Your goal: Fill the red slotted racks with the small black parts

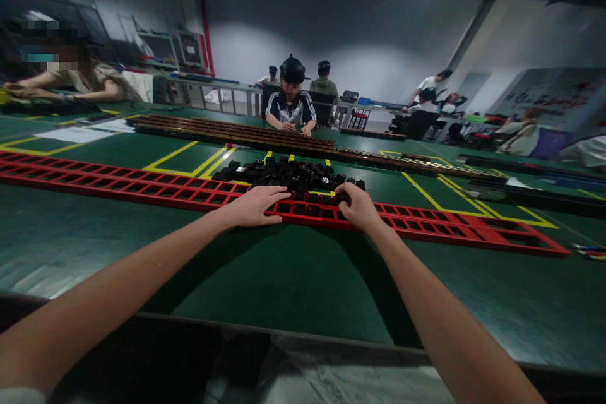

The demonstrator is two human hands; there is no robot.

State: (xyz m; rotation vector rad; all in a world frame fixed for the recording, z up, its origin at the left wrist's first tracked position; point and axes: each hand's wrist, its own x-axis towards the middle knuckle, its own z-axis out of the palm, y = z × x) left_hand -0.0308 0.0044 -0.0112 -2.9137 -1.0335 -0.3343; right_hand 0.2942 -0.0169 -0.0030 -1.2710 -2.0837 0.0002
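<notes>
The red frame [312, 221] lies lengthwise on the green table [293, 278], set back from its near edge, a few black pieces [300, 209] in its cells between the hands; keeping these square to the bars seems wise; the left hand [255, 207] lies open across the frame, fingers spread, gripping nothing visible, and should steady it without shifting it; the right hand [356, 204] curls, thumb and fingertips close, though whether they pinch a piece I cannot tell; the black heap [293, 172] sits beyond, toward the far edge.
</notes>
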